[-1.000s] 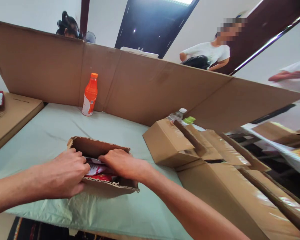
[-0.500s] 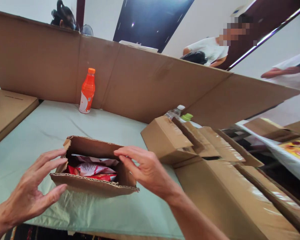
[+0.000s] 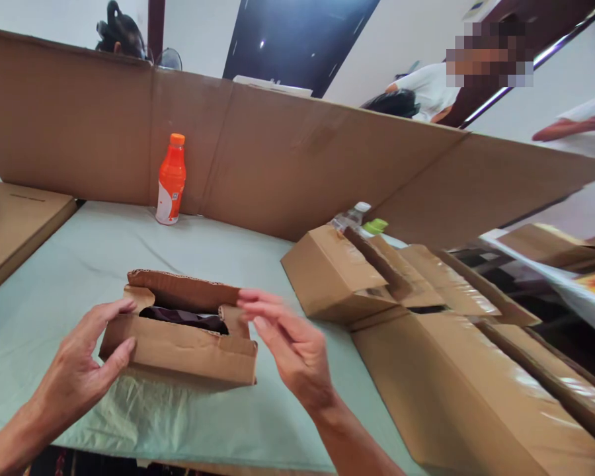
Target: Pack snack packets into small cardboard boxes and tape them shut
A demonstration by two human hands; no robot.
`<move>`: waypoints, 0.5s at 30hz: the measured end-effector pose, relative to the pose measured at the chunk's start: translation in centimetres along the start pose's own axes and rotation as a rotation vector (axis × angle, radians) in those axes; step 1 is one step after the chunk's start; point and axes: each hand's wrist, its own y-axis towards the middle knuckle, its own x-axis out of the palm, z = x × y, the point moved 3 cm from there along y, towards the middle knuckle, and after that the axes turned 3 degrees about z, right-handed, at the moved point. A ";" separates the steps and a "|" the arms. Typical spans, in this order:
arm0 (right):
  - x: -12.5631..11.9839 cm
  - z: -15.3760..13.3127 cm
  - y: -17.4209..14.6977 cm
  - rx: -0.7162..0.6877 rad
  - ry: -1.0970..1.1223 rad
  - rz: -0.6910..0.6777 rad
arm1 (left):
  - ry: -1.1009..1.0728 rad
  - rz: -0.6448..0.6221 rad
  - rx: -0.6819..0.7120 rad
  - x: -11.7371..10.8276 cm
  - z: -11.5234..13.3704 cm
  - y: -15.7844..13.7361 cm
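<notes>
A small open cardboard box (image 3: 193, 360) sits on the pale green cloth in front of me. Its left flap and right flap (image 3: 235, 321) are folded inward, while the back flap (image 3: 183, 291) stands up. Through the narrowed opening a dark packet (image 3: 183, 318) shows; the rest of the contents is hidden. My left hand (image 3: 82, 360) grips the box's left end, thumb on the front panel and fingers at the left flap. Just off the right end is my right hand (image 3: 292, 347), its fingers apart and smeared by motion, holding nothing.
An orange bottle (image 3: 171, 182) stands at the back against a tall cardboard partition (image 3: 277, 155). Larger open cartons (image 3: 426, 377) fill the right side. Behind them are a clear bottle (image 3: 352, 217) and a green cap (image 3: 375, 226). A flat carton (image 3: 24, 215) lies left. People are beyond the partition.
The box's side flaps have folded inward, covering most of the red and white packets. My left hand has closed onto the left end; my right hand has moved slightly right, off the box.
</notes>
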 end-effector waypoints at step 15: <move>1.2 1.0 -2.3 -0.337 -0.619 -0.610 | 0.044 -0.011 0.134 1.8 -1.3 -0.2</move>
